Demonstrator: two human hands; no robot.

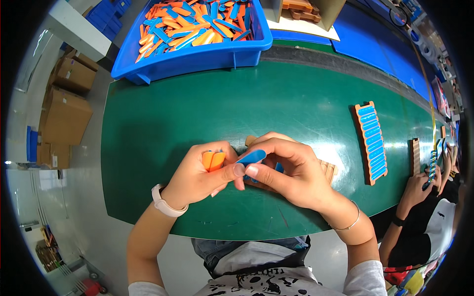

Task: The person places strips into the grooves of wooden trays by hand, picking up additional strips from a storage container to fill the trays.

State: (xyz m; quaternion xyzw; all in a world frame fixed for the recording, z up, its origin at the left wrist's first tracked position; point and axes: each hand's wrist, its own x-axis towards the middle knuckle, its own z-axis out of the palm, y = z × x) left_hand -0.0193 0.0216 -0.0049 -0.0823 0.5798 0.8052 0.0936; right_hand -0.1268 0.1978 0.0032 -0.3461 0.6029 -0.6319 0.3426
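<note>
While the left hand (200,172) curls closed round two orange pieces (213,161), it and the right hand (291,170) pinch a blue piece (253,157) between them. Slotted rack (329,170) sits under right hand on green surface (148,133); blue-filled rack (372,143) farther right; blue bin (197,64) beyond left hand.

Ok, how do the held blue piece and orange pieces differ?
The blue piece is held where the left hand and right hand meet; the orange pieces sit within the left hand. The blue piece slants rightward; the orange pieces point more up the picture. All show rounded ends.
</note>
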